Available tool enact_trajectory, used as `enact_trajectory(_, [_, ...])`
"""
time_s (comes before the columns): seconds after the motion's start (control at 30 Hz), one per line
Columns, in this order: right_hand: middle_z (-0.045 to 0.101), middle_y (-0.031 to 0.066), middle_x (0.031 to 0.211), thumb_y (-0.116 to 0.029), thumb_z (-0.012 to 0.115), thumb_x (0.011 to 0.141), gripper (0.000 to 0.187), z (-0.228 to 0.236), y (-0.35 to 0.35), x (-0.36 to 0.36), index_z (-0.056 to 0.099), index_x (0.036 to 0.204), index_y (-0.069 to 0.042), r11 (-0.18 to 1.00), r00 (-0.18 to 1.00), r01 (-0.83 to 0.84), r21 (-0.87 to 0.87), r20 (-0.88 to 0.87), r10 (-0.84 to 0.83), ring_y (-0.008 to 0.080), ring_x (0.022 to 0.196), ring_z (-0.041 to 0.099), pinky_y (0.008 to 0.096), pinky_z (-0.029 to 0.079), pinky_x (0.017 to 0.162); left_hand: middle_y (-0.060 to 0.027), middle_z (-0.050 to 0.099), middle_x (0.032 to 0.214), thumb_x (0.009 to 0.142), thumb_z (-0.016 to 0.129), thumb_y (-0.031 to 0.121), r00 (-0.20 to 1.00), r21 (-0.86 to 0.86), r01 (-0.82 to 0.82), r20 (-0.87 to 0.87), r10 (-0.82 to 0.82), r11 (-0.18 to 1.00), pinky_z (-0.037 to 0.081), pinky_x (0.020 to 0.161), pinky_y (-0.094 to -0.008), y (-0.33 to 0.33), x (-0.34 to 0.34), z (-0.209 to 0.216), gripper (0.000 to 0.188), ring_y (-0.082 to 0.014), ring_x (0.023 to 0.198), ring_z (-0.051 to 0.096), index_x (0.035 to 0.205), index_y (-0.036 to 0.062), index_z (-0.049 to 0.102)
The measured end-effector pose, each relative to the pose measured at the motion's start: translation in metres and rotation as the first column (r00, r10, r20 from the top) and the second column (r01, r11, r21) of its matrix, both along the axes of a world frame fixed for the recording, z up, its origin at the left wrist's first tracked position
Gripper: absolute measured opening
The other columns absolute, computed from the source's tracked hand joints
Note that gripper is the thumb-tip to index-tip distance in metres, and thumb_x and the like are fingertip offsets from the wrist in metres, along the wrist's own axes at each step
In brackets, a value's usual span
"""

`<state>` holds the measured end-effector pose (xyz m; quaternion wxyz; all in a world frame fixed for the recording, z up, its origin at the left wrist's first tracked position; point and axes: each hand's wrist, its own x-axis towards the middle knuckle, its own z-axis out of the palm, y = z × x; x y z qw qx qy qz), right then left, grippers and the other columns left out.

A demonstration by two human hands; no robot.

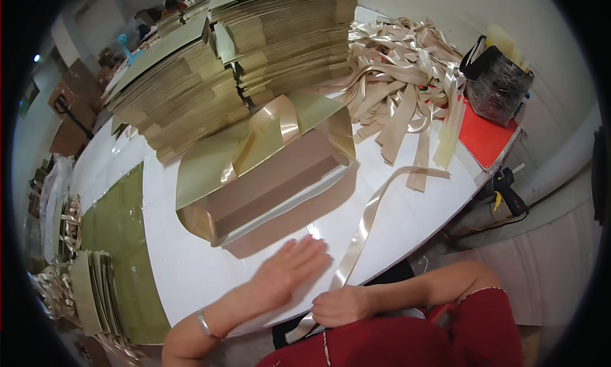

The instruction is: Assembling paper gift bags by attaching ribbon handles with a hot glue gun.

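Observation:
My right hand (342, 305) is closed around a long cream satin ribbon (364, 230) near the table's front edge. One end of the ribbon hangs below my fist, and its far part curves away to the right over the table. My left hand (289, 269), fingers stretched out and slightly blurred, is over the white table beside the ribbon, holding nothing. Just beyond it a gold paper bag (210, 166) lies on its side, its open mouth toward me. A satin ribbon handle (287, 122) loops over the bag's upper panel.
Tall stacks of flat gold bags (293, 45) stand behind. A heap of loose ribbons (407, 80) lies at the back right, near a red sheet (487, 138) and a plastic-wrapped black container (501, 84). A glue gun (509, 194) hangs at the right edge. Folded bags (95, 297) stand left.

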<state>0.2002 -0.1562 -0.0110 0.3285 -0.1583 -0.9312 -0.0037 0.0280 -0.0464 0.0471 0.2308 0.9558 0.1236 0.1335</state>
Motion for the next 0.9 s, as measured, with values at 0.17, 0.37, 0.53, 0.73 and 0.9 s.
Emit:
enact_trajectory(0.17, [0.065,0.0105,0.094,0.001,0.058,0.077,0.02,0.093,0.02,0.024,0.062,0.097,0.001,0.685,0.873,0.095,-0.723,-0.27,-0.405,0.021,0.084,0.063,0.0338,0.05,0.08,-0.0082,0.049,0.13,0.077,0.069,0.011,0.972,-0.884,0.233,0.225,-0.068,0.405,0.037,0.1,-0.0335,-0.016,0.036,0.002,0.06,-0.0201,0.12,0.047,0.131,0.0045,0.042])
enact_trajectory(0.37, [0.064,0.0088,0.085,-0.006,0.053,0.088,0.012,0.094,0.058,0.091,0.056,0.096,0.003,0.579,0.011,-0.151,-0.801,-0.587,-0.81,0.014,0.073,0.063,0.0267,0.053,0.067,-0.0017,0.056,0.057,0.086,0.063,0.012,0.944,-0.998,-0.042,-0.054,0.325,-0.045,0.043,0.047,-0.019,-0.016,0.007,0.023,0.014,-0.0063,0.045,0.05,0.095,0.0009,0.065])
enact_trajectory(0.53, [0.061,0.0149,0.094,-0.009,0.046,0.09,0.018,0.046,0.076,0.169,0.048,0.101,0.005,0.482,-0.349,-0.228,-0.846,-0.391,-0.851,0.0265,0.085,0.064,0.0353,0.054,0.075,-0.0037,0.058,0.058,0.08,0.068,0.016,0.771,-0.79,-0.585,-0.472,0.428,0.182,0.035,0.041,-0.0191,0.015,-0.119,0.012,0.016,-0.0054,0.046,0.048,0.076,-0.0001,0.066])
enact_trajectory(0.73, [0.059,0.0158,0.094,-0.009,0.049,0.089,0.018,0.021,0.084,0.166,0.046,0.099,0.005,0.54,-0.46,-0.442,-0.716,-0.336,-0.822,0.0271,0.093,0.061,0.0362,0.052,0.08,-0.0115,0.064,0.072,0.08,0.065,0.006,0.498,-0.799,-0.594,-0.273,0.823,0.094,0.046,0.051,-0.0214,0.002,-0.212,-0.019,0.01,-0.0131,0.062,0.06,0.077,-0.0025,0.063])
enact_trajectory(0.9, [0.059,0.0076,0.083,-0.011,0.054,0.087,0.013,0.029,0.072,0.135,0.053,0.097,-0.004,0.328,-0.266,-0.689,-0.647,-0.195,-0.944,0.0135,0.064,0.055,0.0224,0.042,0.05,-0.0093,0.059,0.083,0.087,0.057,0.007,-0.15,-0.906,0.423,-0.047,0.988,0.021,0.051,0.057,-0.0194,0.0,-0.208,-0.045,0.008,-0.0114,0.07,0.058,0.085,-0.0001,0.055])
